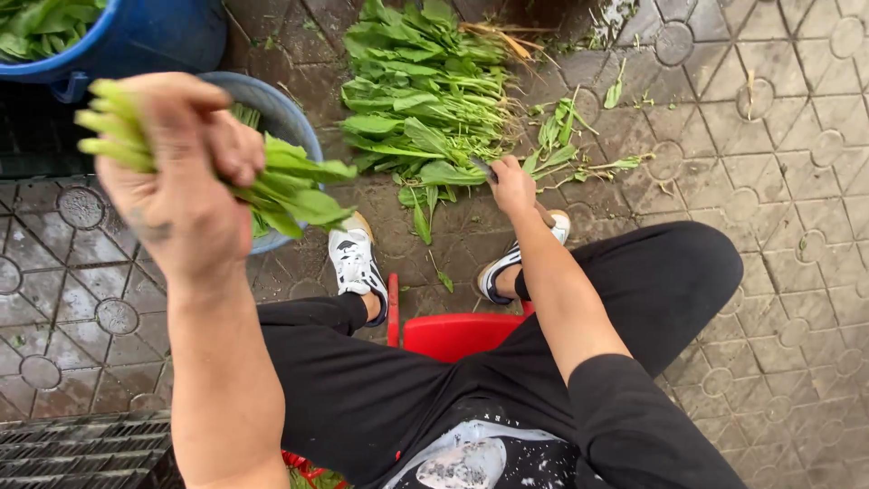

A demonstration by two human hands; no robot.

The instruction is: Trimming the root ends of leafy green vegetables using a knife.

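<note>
My left hand (181,177) is raised close to the camera, closed around a bunch of leafy greens (285,190) with pale stalks sticking out to the left, held over a grey-blue basin (290,122). My right hand (511,186) reaches down to the near edge of a large pile of greens (425,91) on the paved ground, gripping a small dark knife (483,167) whose blade points into the leaves.
A blue tub (145,36) with greens stands at the top left. Trimmed stems and leaves (570,149) lie scattered right of the pile. I sit on a red stool (453,330); my white shoes rest on wet patterned pavers. A dark crate (81,448) sits bottom left.
</note>
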